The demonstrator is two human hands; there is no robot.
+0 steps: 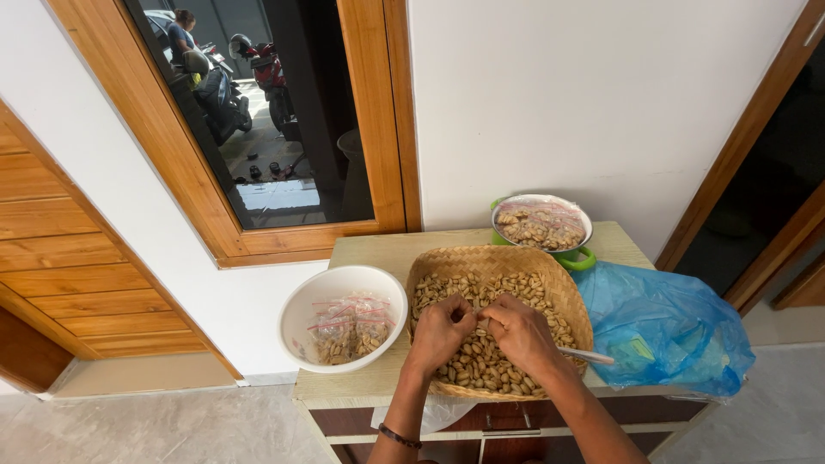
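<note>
A woven basket (563, 292) full of peanuts (481, 361) sits on a small wooden cabinet top (378, 249). My left hand (440, 333) and my right hand (520, 333) meet over the middle of the basket, fingers pinched together on something small that I cannot make out, possibly a little clear bag. A white-handled spoon (589, 355) lies in the basket by my right wrist. Left of the basket, a white bowl (296, 322) holds several small sealed bags of nuts (351, 326). Behind the basket, a green-handled pot (577, 256) holds more bagged nuts.
A blue plastic bag (666, 326) lies at the cabinet's right end. A wood-framed window (284, 129) shows parked motorbikes and a person outside. A white wall rises behind the cabinet. A doorway (773, 198) opens at the right. Drawers (507, 421) sit under the top.
</note>
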